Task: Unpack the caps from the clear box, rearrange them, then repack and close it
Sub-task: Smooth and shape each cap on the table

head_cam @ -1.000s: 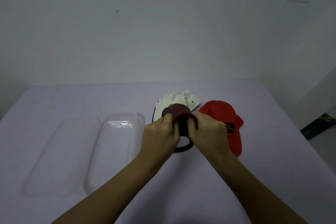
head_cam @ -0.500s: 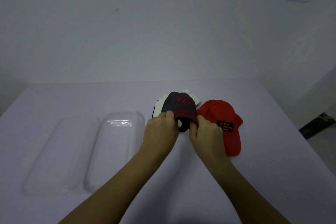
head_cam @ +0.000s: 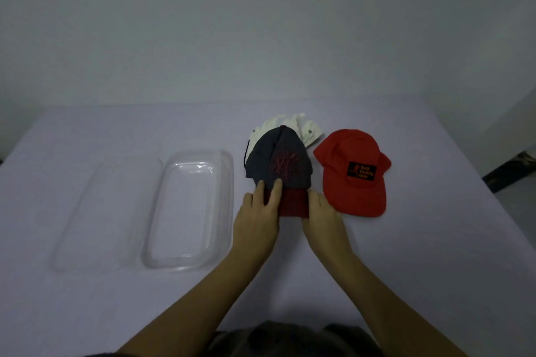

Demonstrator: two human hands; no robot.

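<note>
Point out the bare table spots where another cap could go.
Free: the near table strip in front of the clear box, and right of the red cap. Crowded: dark cap overlaps white cap, both hands there.

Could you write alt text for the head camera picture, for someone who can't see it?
Two bare hands, left hand and right hand, press a dark cap with a red brim flat on a pale table, over a white cap. A red cap lies to its right; an empty clear box lies open on the left.
</note>
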